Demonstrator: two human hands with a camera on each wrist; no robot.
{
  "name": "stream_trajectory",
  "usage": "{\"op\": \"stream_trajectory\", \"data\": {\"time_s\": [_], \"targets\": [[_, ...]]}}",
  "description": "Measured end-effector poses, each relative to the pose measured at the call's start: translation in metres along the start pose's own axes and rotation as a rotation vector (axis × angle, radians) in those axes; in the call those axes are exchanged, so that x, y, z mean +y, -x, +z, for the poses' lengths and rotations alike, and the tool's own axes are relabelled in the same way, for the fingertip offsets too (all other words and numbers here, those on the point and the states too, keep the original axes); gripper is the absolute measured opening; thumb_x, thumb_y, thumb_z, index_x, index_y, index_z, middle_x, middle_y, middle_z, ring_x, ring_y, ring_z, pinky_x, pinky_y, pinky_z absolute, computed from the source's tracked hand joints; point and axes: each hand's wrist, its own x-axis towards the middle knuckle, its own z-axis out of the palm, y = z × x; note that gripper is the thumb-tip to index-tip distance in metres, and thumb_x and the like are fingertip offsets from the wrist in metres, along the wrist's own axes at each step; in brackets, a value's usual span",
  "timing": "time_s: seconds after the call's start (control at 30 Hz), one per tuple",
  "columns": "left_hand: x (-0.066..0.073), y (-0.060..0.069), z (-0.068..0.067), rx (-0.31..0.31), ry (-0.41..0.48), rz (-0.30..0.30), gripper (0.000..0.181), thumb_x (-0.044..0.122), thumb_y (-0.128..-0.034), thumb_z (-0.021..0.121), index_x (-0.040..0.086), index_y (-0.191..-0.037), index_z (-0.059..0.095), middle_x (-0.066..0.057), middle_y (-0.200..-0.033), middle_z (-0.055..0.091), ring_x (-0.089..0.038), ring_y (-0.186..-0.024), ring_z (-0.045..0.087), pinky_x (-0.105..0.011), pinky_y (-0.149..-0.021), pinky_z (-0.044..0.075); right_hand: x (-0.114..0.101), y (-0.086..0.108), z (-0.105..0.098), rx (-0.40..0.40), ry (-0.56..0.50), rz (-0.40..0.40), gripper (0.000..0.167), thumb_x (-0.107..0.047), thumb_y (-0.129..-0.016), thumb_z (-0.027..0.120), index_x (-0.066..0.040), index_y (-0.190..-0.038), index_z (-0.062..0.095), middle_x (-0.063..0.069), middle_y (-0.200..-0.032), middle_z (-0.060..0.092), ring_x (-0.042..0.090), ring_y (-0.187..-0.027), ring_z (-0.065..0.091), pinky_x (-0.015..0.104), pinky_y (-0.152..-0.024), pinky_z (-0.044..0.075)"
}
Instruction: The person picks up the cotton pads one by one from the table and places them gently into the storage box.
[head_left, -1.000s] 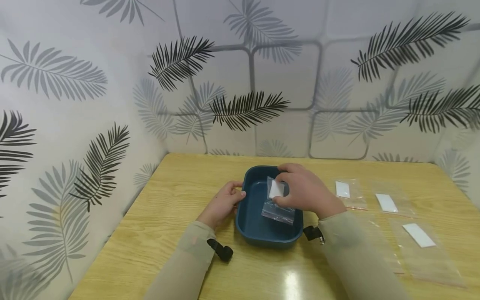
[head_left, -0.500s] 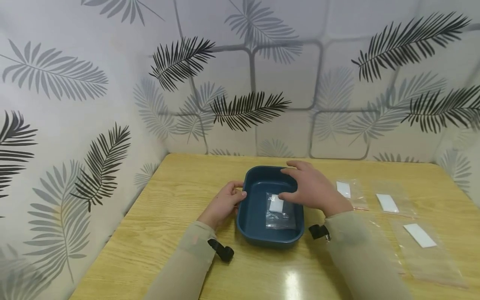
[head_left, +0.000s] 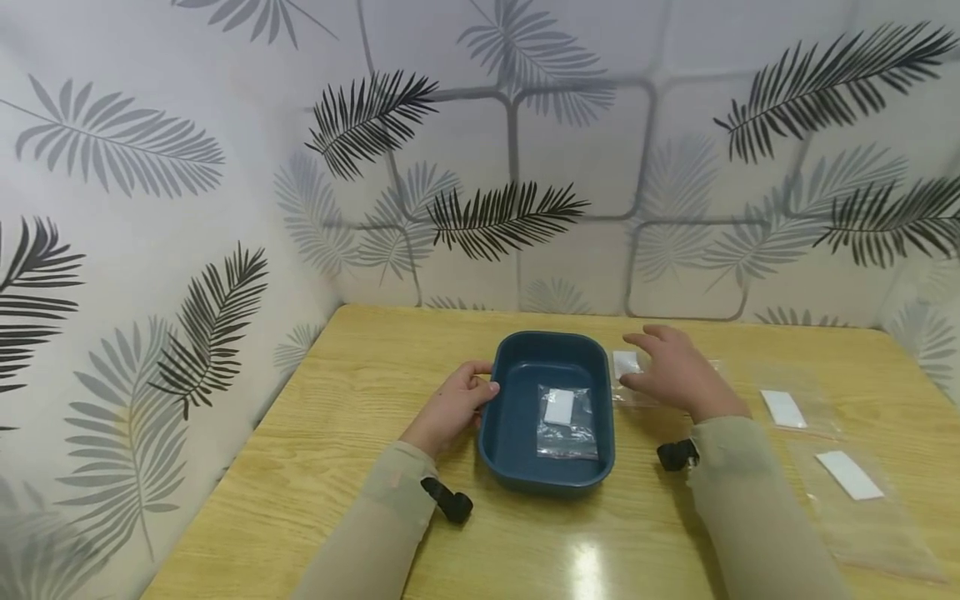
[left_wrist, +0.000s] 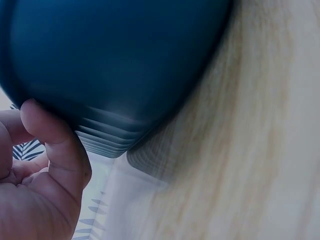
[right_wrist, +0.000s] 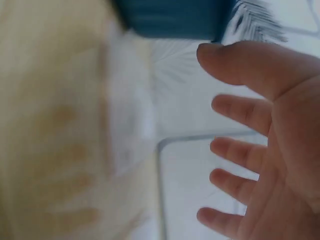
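Observation:
The left hand grips the left rim of a dark blue bin, thumb on the edge; in the left wrist view, the hand is against the bin's wall. Inside the bin lies a clear zip bag with a white rectangle. Right of the bin, the right hand hovers with fingers apart, holding nothing, beside another clear bag with a white piece. The right wrist view shows the hand with thumb and fingers spread, and a blurred clear bag.
Farther right on the wooden table lie more clear bags with white pieces. Part of a bag is covered by the right hand and forearm. A leaf-patterned wall stands behind and on the left.
The right hand has let go of the small bag, which now lies flat in the bin, and has moved right, out of the bin. The left hand keeps its hold on the rim.

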Motion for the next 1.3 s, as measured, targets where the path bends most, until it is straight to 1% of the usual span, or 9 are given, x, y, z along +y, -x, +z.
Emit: {"op": "stream_trajectory", "data": {"time_s": [0.17, 0.4, 0.5, 0.63, 0.77, 0.87, 0.97, 1.1, 1.3], "targets": [[0.000, 0.000, 0.001, 0.009, -0.001, -0.013, 0.039, 0.018, -0.1075, 0.052, 0.007, -0.144, 0.044, -0.017, -0.100, 0.056, -0.019, -0.071, 0.053, -0.028, -0.061, 0.047, 0.009, 0.000, 0.011, -0.033, 0.028, 0.033, 0.074, -0.032, -0.089, 0.072, 0.000, -0.150, 0.045, 0.038, -0.150, 0.032, 0.060, -0.135, 0.028, 0.070, -0.108, 0.026], [0.001, 0.000, 0.002, -0.011, -0.027, -0.004, 0.043, 0.019, -0.1075, 0.052, 0.005, -0.147, 0.042, -0.018, -0.103, 0.056, -0.020, -0.073, 0.052, -0.030, -0.063, 0.047, 0.014, -0.001, 0.020, -0.074, 0.018, 0.052, 0.067, -0.025, -0.093, 0.067, -0.005, -0.153, 0.043, 0.036, -0.153, 0.030, 0.061, -0.138, 0.023, 0.076, -0.103, 0.027], [0.002, 0.000, 0.002, -0.014, -0.035, -0.006, 0.044, 0.018, -0.1075, 0.052, 0.005, -0.148, 0.042, -0.018, -0.102, 0.056, -0.020, -0.073, 0.053, -0.029, -0.063, 0.047, 0.014, 0.001, 0.020, -0.103, -0.006, 0.095, 0.072, -0.021, -0.090, 0.067, -0.008, -0.155, 0.039, 0.034, -0.155, 0.028, 0.058, -0.140, 0.020, 0.075, -0.104, 0.027], [0.002, 0.001, 0.003, -0.014, -0.033, -0.006, 0.044, 0.019, -0.1077, 0.052, 0.005, -0.148, 0.042, -0.017, -0.102, 0.056, -0.019, -0.072, 0.053, -0.029, -0.062, 0.047, 0.014, 0.009, 0.018, -0.165, -0.035, 0.156, 0.084, -0.017, -0.084, 0.068, -0.015, -0.160, 0.032, 0.028, -0.161, 0.021, 0.054, -0.146, 0.012, 0.076, -0.104, 0.023], [0.001, 0.002, 0.002, -0.012, -0.020, -0.007, 0.043, 0.020, -0.1076, 0.052, 0.006, -0.147, 0.042, -0.017, -0.102, 0.057, -0.020, -0.073, 0.054, -0.029, -0.063, 0.047, 0.014, 0.015, 0.017, -0.226, -0.010, 0.157, 0.094, -0.017, -0.075, 0.071, -0.018, -0.161, 0.030, 0.026, -0.163, 0.016, 0.053, -0.147, 0.009, 0.079, -0.101, 0.024], [0.001, 0.002, 0.002, -0.007, -0.020, -0.007, 0.043, 0.019, -0.1074, 0.052, 0.007, -0.147, 0.042, -0.017, -0.101, 0.056, -0.020, -0.073, 0.054, -0.029, -0.063, 0.047, 0.013, 0.017, 0.016, -0.251, 0.009, 0.138, 0.097, -0.020, -0.070, 0.074, -0.016, -0.159, 0.035, 0.026, -0.163, 0.017, 0.054, -0.146, 0.009, 0.080, -0.100, 0.024], [0.001, 0.002, 0.002, -0.001, -0.024, -0.013, 0.043, 0.019, -0.1072, 0.053, 0.007, -0.147, 0.043, -0.016, -0.101, 0.056, -0.019, -0.073, 0.053, -0.030, -0.063, 0.047, 0.013, 0.016, 0.015, -0.244, 0.032, 0.119, 0.090, -0.024, -0.071, 0.075, -0.011, -0.154, 0.044, 0.028, -0.160, 0.023, 0.056, -0.145, 0.011, 0.079, -0.102, 0.021], [0.000, 0.002, 0.002, -0.001, -0.027, -0.018, 0.043, 0.020, -0.1071, 0.053, 0.006, -0.146, 0.044, -0.017, -0.102, 0.057, -0.020, -0.074, 0.054, -0.029, -0.063, 0.048, 0.015, 0.013, 0.016, -0.198, 0.053, 0.098, 0.072, -0.025, -0.073, 0.074, -0.009, -0.141, 0.058, 0.031, -0.154, 0.033, 0.057, -0.142, 0.016, 0.080, -0.101, 0.020], [0.001, 0.001, 0.002, -0.008, -0.030, -0.007, 0.043, 0.020, -0.1070, 0.054, 0.006, -0.147, 0.044, -0.019, -0.103, 0.057, -0.020, -0.074, 0.054, -0.030, -0.063, 0.047, 0.017, 0.011, 0.017, -0.145, 0.041, 0.097, 0.058, -0.025, -0.074, 0.075, -0.009, -0.129, 0.066, 0.030, -0.147, 0.041, 0.053, -0.137, 0.028, 0.078, -0.101, 0.025]]}}
